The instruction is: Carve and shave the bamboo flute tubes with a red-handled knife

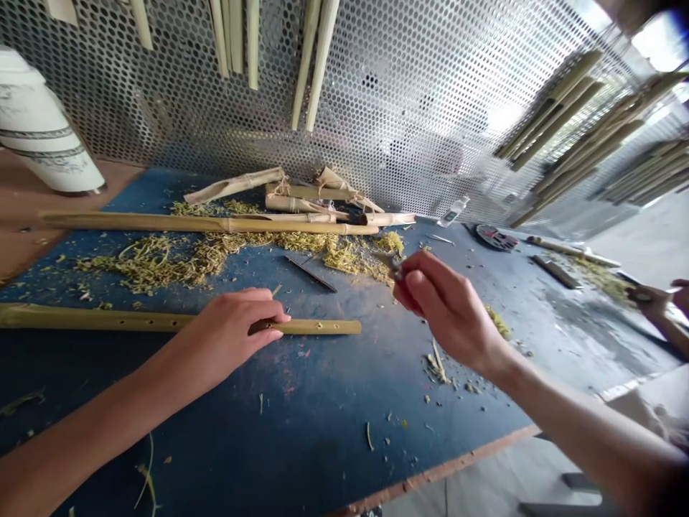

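Observation:
A greenish bamboo flute lies across the blue tabletop, with several small finger holes along its upper side. My left hand is closed on it near its right end, thumb in front and fingers over the top. Past the flute's right tip, my right hand is held in a loose fist above the table. Something small and dark shows at its fingertips, but I cannot make out what it is. A thin dark metal tool, like a file or blade, rests on the table between the hands, behind the flute.
Behind lie a long bamboo piece, cut bamboo offcuts and heaps of shavings. A white cup-like container stands left; a small bottle is further back. Another person's hand is at far right. Bamboo hangs on the perforated metal panel.

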The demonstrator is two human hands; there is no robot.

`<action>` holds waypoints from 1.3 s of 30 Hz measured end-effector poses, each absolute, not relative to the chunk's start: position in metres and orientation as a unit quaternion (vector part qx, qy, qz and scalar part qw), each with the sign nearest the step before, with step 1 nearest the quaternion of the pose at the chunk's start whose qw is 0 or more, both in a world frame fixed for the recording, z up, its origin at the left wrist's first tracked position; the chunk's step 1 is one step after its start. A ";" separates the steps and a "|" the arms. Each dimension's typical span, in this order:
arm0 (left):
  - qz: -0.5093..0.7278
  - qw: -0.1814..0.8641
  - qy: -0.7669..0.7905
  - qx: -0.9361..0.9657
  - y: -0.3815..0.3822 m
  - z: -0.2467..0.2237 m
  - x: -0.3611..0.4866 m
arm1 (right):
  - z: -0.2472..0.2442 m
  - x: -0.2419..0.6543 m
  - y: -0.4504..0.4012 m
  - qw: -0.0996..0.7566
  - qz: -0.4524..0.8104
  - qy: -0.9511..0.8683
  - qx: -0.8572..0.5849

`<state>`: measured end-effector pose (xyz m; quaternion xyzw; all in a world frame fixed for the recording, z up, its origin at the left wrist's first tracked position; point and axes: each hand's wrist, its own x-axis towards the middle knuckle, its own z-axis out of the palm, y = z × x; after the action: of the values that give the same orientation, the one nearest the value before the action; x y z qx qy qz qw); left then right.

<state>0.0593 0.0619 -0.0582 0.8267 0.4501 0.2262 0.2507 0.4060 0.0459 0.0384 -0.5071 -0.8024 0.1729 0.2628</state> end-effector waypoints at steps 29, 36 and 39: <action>0.314 0.122 0.389 0.858 0.062 -0.053 0.064 | -0.011 0.390 0.027 0.180 0.142 -0.882 -0.411; 0.303 0.157 0.390 0.855 0.063 -0.046 0.065 | -0.015 0.384 0.021 0.187 0.132 -0.877 -0.422; 0.300 0.161 0.383 0.859 0.064 -0.048 0.065 | -0.017 0.381 0.024 0.199 0.139 -0.875 -0.420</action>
<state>0.0646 0.0636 -0.0479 0.8586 0.3835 0.2997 0.1609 0.3806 0.0236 -0.0169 -0.4196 -0.8746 0.1389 0.1991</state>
